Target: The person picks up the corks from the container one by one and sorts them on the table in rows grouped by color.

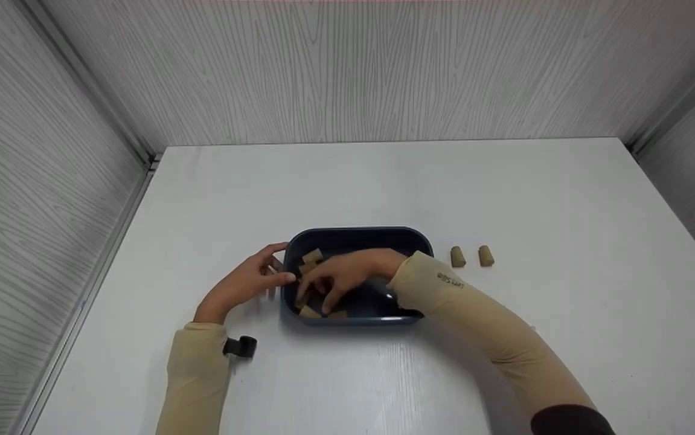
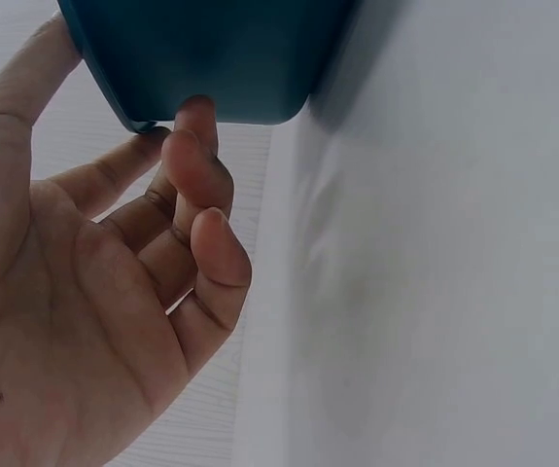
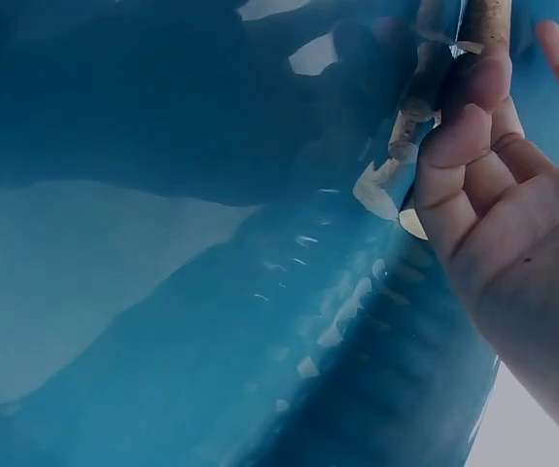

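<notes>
A dark blue rectangular tray (image 1: 353, 321) stands on the table, with several tan corks (image 1: 312, 256) at its left end. My left hand (image 1: 247, 281) holds the tray's left side, thumb at the rim. In the left wrist view, its bent fingers (image 2: 197, 175) touch the outer wall. My right hand (image 1: 344, 273) reaches down into the tray among the corks, fingers bent and thumb apart from them. One cork (image 3: 488, 24) lies right by its fingertips in the right wrist view, and the hand partly hides others.
Two corks, one nearer (image 1: 457, 257) and one farther right (image 1: 486, 255), stand on the white table (image 1: 347, 187) to the right of the tray. A black wrist camera (image 1: 241, 347) juts from the left sleeve. Grey wood-grain panels (image 1: 347, 72) enclose the table at the back and sides.
</notes>
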Demonstrator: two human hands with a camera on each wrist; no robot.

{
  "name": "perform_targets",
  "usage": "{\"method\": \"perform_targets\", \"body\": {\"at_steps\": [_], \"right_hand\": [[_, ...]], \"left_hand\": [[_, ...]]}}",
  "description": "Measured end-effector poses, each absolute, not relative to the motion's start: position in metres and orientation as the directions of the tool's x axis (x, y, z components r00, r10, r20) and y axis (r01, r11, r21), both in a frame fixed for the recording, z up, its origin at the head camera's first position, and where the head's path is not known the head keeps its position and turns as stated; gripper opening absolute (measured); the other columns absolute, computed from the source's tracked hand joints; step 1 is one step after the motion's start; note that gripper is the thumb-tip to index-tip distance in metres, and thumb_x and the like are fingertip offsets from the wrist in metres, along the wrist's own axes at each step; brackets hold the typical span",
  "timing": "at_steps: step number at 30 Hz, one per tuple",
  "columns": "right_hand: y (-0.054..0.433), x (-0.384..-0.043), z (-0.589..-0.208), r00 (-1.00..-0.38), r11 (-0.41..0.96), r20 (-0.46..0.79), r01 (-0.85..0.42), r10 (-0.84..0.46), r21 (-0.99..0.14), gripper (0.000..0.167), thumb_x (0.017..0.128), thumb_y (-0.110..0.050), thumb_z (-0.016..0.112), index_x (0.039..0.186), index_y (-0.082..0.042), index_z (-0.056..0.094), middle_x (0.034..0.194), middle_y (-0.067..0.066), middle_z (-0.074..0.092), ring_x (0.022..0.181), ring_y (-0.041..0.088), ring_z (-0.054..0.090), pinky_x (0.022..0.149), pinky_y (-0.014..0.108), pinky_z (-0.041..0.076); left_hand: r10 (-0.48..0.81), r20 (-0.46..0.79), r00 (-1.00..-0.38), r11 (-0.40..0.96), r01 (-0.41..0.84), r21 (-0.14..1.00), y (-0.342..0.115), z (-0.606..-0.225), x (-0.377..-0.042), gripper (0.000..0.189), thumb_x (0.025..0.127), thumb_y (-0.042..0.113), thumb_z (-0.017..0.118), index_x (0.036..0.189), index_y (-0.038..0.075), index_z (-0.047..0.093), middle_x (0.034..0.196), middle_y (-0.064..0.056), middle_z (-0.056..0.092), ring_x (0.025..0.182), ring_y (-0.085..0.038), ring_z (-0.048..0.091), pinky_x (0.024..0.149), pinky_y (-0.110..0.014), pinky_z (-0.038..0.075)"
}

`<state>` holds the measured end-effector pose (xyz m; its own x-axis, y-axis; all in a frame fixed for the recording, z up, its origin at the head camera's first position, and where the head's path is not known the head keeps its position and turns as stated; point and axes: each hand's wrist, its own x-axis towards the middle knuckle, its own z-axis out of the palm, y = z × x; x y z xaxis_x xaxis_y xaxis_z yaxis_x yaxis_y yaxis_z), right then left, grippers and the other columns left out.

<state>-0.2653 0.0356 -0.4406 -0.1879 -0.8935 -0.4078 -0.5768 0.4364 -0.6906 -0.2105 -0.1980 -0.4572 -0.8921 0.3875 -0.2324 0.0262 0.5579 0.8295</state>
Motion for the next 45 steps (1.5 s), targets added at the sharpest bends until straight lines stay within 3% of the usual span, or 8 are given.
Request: {"method": "perform_targets", "body": {"at_steps": [9, 15, 22, 32, 45], "right_hand": [[0.034, -0.263, -0.443, -0.169, 0.428, -0.421, -0.622, -0.891, -0.655, 0.045, 0.089, -0.023, 0.07, 0.132, -0.032, 0.058, 0.115, -0.004, 0.056, 0.095, 0.01, 0.051, 0.081, 0.024, 0.043], [0.032, -0.261, -0.444, -0.177, 0.457, -0.457, -0.632, -0.872, -0.626, 0.045, 0.089, -0.025, 0.07, 0.131, -0.037, 0.059, 0.117, -0.005, 0.056, 0.094, 0.011, 0.051, 0.081, 0.025, 0.043], [0.032, -0.26, -0.446, -0.191, 0.473, -0.468, -0.632, -0.863, -0.614, 0.043, 0.089, -0.024, 0.07, 0.129, -0.037, 0.06, 0.109, -0.003, 0.056, 0.091, 0.011, 0.051, 0.077, 0.024, 0.043], [0.03, -0.253, -0.45, -0.171, 0.408, -0.416, -0.699, -0.893, -0.588, 0.039, 0.092, -0.016, 0.065, 0.129, -0.027, 0.061, 0.106, -0.002, 0.06, 0.09, 0.01, 0.053, 0.076, 0.021, 0.044], [0.03, -0.252, -0.451, -0.18, 0.385, -0.386, -0.734, -0.905, -0.559, 0.038, 0.091, -0.016, 0.066, 0.127, -0.024, 0.062, 0.104, -0.001, 0.062, 0.087, 0.009, 0.056, 0.074, 0.021, 0.045]], "left_hand": [[0.386, -0.241, -0.89, 0.556, 0.016, 0.831, -0.197, -0.456, -0.21, 0.069, 0.092, 0.036, 0.066, 0.15, 0.021, 0.033, 0.109, -0.012, 0.057, 0.082, -0.024, 0.055, 0.067, -0.036, 0.045], [0.394, -0.227, -0.89, 0.548, 0.03, 0.836, -0.198, -0.458, -0.211, 0.07, 0.09, 0.039, 0.067, 0.15, 0.02, 0.034, 0.107, -0.012, 0.057, 0.08, -0.023, 0.055, 0.067, -0.035, 0.045], [0.391, -0.233, -0.89, 0.554, 0.026, 0.832, -0.198, -0.458, -0.21, 0.072, 0.09, 0.041, 0.066, 0.15, 0.021, 0.033, 0.11, -0.012, 0.058, 0.082, -0.023, 0.056, 0.069, -0.036, 0.046], [0.401, -0.224, -0.888, 0.535, 0.029, 0.844, -0.196, -0.461, -0.211, 0.072, 0.089, 0.04, 0.068, 0.15, 0.02, 0.033, 0.109, -0.011, 0.057, 0.082, -0.025, 0.057, 0.068, -0.036, 0.047], [0.405, -0.218, -0.888, 0.541, 0.041, 0.84, -0.197, -0.463, -0.212, 0.074, 0.089, 0.043, 0.067, 0.15, 0.018, 0.033, 0.109, -0.012, 0.058, 0.081, -0.023, 0.057, 0.067, -0.035, 0.048]]}}
